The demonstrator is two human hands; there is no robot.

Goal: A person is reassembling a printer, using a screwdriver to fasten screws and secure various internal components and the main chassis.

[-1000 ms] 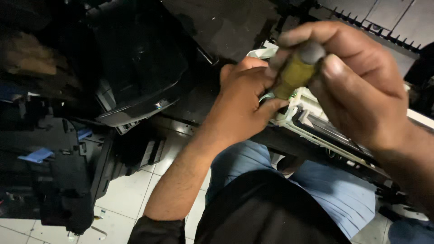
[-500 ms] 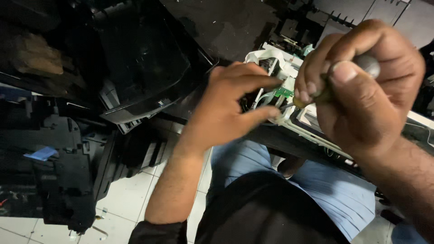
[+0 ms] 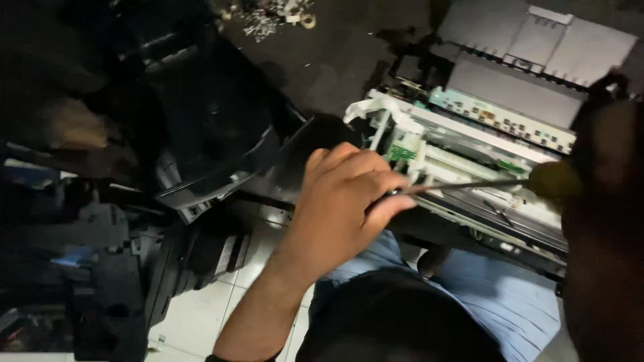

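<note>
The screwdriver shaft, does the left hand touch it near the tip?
Yes, the left hand pinches the thin shaft of the screwdriver at its tip end, beside the opened printer.

The left hand (image 3: 345,201) rests against the near-left part of an opened printer chassis (image 3: 483,154), fingers curled around the tip end of a screwdriver (image 3: 469,185). The right hand (image 3: 604,201), dark and blurred at the right edge, grips the yellowish handle. Loose screws (image 3: 268,17) lie at the far edge. Black housing parts (image 3: 215,134) sit left.
</note>
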